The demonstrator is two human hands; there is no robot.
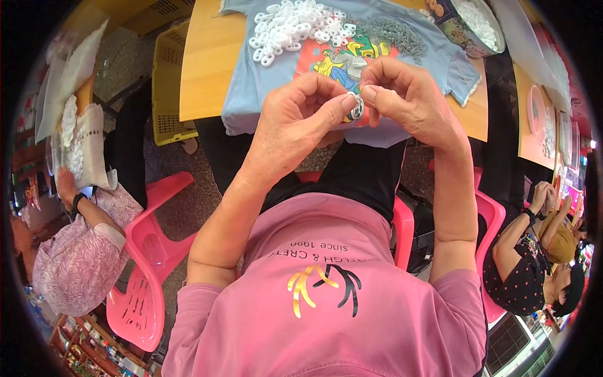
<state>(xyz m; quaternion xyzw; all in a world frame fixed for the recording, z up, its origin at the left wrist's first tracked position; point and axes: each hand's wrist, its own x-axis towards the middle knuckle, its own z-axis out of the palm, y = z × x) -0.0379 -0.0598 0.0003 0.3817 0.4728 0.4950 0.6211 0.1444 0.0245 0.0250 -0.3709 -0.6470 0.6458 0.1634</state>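
Over the near edge of the table, my left hand [295, 119] and my right hand [411, 103] meet with their fingertips pinched. Between them is a small white plastic piece with a shiny metal part [357, 108]; fingers cover much of it, so its exact kind does not show. Beneath and beyond my hands lies a light blue T-shirt [242, 88] with a colourful cartoon print. On it, at the far left, sits a heap of white oval plastic pieces with holes [292, 28]. To the right of that is a tangled heap of small grey metal parts [396, 34].
A round tin [474, 25] of white pieces stands at the far right of the wooden table [204, 56]. Left of the table is a yellow crate [169, 88]. People sit on both sides, near pink chairs [147, 270]. A pink basin [536, 110] rests on another table.
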